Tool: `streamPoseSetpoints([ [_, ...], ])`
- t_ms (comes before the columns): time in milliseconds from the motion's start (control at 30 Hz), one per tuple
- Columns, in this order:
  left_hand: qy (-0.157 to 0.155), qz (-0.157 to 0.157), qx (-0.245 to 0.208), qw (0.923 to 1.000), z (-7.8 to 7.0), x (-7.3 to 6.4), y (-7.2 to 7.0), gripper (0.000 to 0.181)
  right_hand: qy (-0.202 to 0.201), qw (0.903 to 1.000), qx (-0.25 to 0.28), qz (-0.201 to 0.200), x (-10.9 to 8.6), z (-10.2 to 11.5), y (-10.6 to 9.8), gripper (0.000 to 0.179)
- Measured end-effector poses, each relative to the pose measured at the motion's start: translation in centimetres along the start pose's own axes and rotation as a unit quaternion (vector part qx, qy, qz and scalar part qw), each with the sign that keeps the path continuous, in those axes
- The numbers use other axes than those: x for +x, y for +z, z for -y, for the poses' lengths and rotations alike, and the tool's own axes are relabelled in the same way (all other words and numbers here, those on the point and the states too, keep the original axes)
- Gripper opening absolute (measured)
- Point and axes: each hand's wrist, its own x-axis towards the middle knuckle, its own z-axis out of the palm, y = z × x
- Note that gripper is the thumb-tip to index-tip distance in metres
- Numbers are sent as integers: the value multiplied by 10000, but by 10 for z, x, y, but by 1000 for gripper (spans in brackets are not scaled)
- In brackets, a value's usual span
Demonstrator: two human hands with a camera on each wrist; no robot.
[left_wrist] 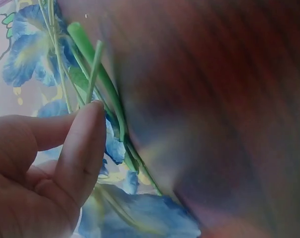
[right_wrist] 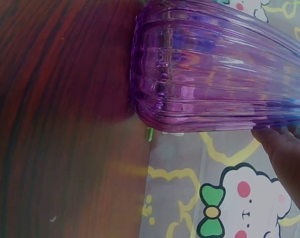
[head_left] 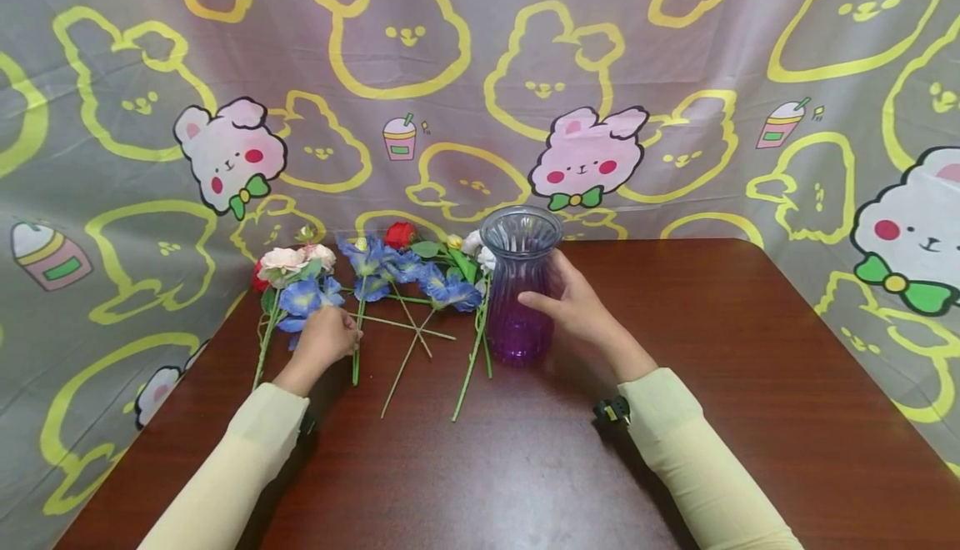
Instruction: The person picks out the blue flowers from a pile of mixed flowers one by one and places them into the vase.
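Observation:
Near the left end of the table my left hand (head_left: 324, 340) is low among artificial flowers. Its thumb and forefinger pinch a thin green flower stem (left_wrist: 94, 74), whose cut end sticks up past the fingertips. Blue flowers (head_left: 302, 297) lie right by this hand, and a large blue petal (left_wrist: 155, 215) shows below it in the left wrist view. My right hand (head_left: 588, 308) grips a ribbed glass vase (head_left: 519, 335), clear grey at the flared rim and purple at the base. The thumb is on its near side; the other fingers are partly hidden behind it. The vase stands upright.
More artificial flowers lie left of the vase: pale pink ones (head_left: 283, 263), a red one (head_left: 400, 235), blue ones (head_left: 450, 290) and white ones (head_left: 487, 257). Their crossed green stems (head_left: 468, 375) point toward me. A patterned curtain (head_left: 465, 50) hangs behind the brown table (head_left: 480, 483).

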Motion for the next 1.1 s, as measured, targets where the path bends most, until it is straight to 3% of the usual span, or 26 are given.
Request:
streamPoseSetpoints([
  [200, -276, 153, 193, 9993, 4, 0, 3, 28, -14, 10000, 32, 8, 0, 1, 0, 77],
  [500, -499, 502, 114, 9974, 4, 3, 2, 24, 91, 9999, 34, 73, -4, 32, 5, 76],
  [633, -384, 563, 94, 9976, 3, 3, 1, 25, 120, 9999, -1, 67, -3, 32, 5, 76],
  [800, -263, 663, 102, 9974, 0, 3, -2, 30, 57, 10000, 26, 42, 0, 13, 2, 78],
  [900, -239, 694, 336, 9967, -4, 2, -7, 32, -3, 10000, 91, 24, 1, 4, 1, 79],
  [1100, 42, 415, 724, 9965, -17, 6, -18, 45, -2, 9998, 182, 9, 0, 2, 0, 78],
])
